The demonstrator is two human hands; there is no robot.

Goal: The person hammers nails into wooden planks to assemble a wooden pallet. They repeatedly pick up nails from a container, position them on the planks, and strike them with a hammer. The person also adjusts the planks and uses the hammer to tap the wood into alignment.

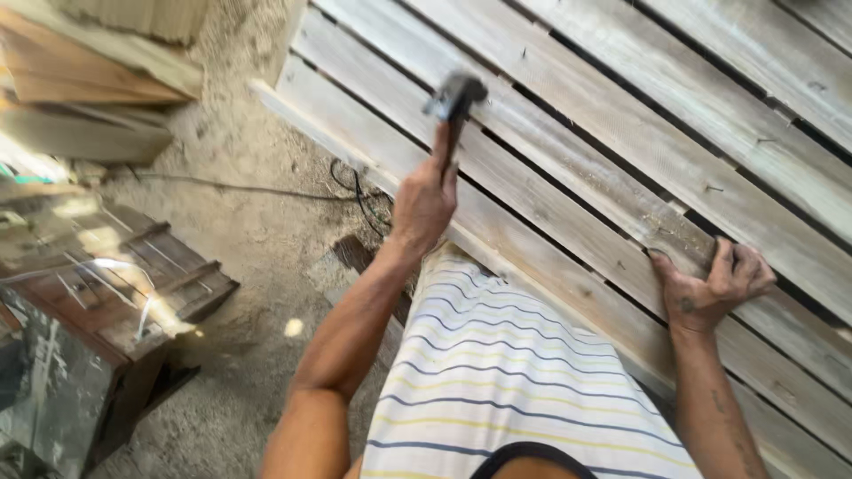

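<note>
the left hand (pixel 424 202) is gripping the dark handle of a hammer (pixel 454 99), fist clenched around it, and is holding the blurred hammer head raised over the slats of a wooden pallet (pixel 568 115). the right hand (pixel 714 286) is resting on the pallet further along, fingers curled over the edge of one weathered plank and dipping into the gap between boards, grasping that board. small nails are sticking up from the slats near it. the pallet is lying tilted across the upper right of the view, and the person's striped shirt (pixel 497 372) is showing below, between the two arms. a black cable (pixel 355 191) is trailing over the dusty ground beside the pallet's corner. a dark wooden crate (pixel 115 275) is sitting well apart at the left.
</note>
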